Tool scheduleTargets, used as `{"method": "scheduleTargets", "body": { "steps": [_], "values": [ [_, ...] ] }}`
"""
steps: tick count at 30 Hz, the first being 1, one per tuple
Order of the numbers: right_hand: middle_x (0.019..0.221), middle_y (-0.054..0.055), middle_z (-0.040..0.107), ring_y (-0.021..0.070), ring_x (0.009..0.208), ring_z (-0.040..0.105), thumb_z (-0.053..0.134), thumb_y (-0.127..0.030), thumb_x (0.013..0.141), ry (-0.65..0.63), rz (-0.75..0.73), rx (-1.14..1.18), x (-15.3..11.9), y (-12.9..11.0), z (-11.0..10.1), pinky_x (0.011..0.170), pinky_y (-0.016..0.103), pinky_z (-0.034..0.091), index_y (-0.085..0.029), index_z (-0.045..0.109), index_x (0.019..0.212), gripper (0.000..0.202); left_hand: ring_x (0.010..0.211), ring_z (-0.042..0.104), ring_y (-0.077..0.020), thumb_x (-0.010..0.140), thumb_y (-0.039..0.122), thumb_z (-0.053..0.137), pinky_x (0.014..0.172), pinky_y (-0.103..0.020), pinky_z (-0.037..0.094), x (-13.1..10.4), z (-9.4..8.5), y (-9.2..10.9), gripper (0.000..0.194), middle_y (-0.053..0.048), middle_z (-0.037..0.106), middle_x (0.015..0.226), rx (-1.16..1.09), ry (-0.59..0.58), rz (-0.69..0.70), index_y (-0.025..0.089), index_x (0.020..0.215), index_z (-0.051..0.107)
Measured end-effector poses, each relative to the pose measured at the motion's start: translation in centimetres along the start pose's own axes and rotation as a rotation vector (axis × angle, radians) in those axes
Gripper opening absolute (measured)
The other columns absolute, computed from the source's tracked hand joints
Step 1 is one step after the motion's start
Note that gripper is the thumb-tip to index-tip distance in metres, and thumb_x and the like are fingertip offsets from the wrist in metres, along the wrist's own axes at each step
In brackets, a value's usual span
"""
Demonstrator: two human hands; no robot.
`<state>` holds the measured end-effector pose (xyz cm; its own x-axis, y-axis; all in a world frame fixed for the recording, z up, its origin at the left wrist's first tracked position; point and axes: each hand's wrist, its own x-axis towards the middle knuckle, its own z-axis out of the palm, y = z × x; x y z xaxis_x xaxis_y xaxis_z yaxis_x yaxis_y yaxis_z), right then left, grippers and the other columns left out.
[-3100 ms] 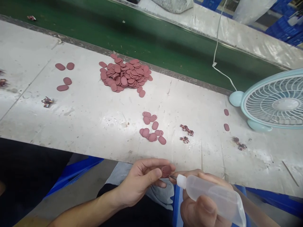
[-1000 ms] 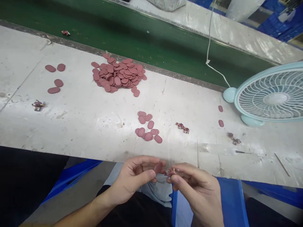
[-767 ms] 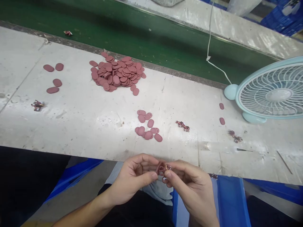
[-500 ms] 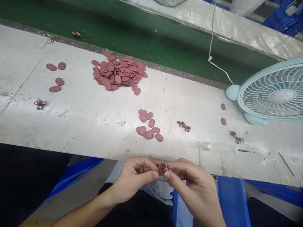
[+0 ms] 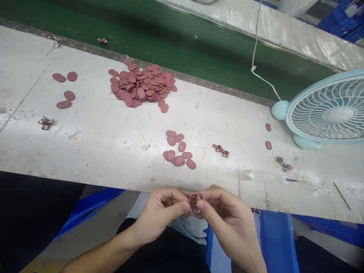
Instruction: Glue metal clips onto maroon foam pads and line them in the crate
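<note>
At the table's front edge, my left hand (image 5: 163,212) pinches a small dark red piece (image 5: 193,201) between thumb and fingertips. Facing it, my right hand (image 5: 227,218) is closed on a small figure (image 5: 201,197) with light bits, held against that piece. Fingertips hide parts of both. Beyond my hands lies a small group of dull red oval discs (image 5: 179,161). A large heap of the same discs (image 5: 142,85) sits farther back. Small dark red figures (image 5: 220,150) lie to the right of the small group.
A light blue fan (image 5: 338,113) stands at the right, with two discs (image 5: 268,145) beside it. A clear bottle with a thin dark tip (image 5: 264,176) lies in front. Behind the table (image 5: 93,151) runs a green belt (image 5: 170,49). Blue bins (image 5: 277,239) are below the edge.
My right hand has moved slightly up and left, and the held pieces have risen a little. The figure on the green belt has shifted right.
</note>
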<state>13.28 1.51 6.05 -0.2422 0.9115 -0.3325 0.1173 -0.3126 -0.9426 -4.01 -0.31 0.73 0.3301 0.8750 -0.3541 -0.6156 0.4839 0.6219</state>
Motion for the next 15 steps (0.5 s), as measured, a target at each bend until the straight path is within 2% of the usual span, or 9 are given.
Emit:
{"method": "scheduleTargets", "body": {
  "steps": [4, 8, 15],
  "values": [
    [0.087, 0.002, 0.074, 0.0129, 0.073, 0.069, 0.07, -0.025, 0.092, 0.046, 0.04, 0.107, -0.09, 0.94, 0.46, 0.068, 0.024, 0.06, -0.025, 0.072, 0.096, 0.004, 0.082, 0.074, -0.0164, 0.088, 0.014, 0.071, 0.076, -0.027, 0.057, 0.13, 0.01, -0.02, 0.01, -0.007, 0.081, 0.092, 0.002, -0.013, 0.039, 0.016, 0.079, 0.077],
    [0.088, 0.002, 0.075, 0.0133, 0.075, 0.07, 0.07, -0.026, 0.092, 0.042, 0.057, 0.127, -0.03, 1.2, 0.48, 0.069, 0.024, 0.061, -0.025, 0.071, 0.095, 0.004, 0.085, 0.075, -0.0192, 0.087, 0.014, 0.072, 0.079, -0.03, 0.058, 0.05, 0.13, 0.25, 0.01, -0.008, 0.082, 0.093, 0.041, -0.008, 0.031, 0.016, 0.079, 0.077],
    [0.085, 0.001, 0.074, 0.0109, 0.072, 0.069, 0.07, -0.023, 0.092, 0.08, -0.017, 0.105, -0.27, 1.17, 0.68, 0.068, 0.021, 0.059, -0.025, 0.071, 0.093, 0.003, 0.085, 0.075, -0.0192, 0.087, 0.014, 0.072, 0.081, -0.031, 0.06, -0.06, 0.39, 0.48, 0.009, -0.008, 0.082, 0.097, 0.065, -0.004, 0.028, 0.016, 0.08, 0.077]
  ]
}}
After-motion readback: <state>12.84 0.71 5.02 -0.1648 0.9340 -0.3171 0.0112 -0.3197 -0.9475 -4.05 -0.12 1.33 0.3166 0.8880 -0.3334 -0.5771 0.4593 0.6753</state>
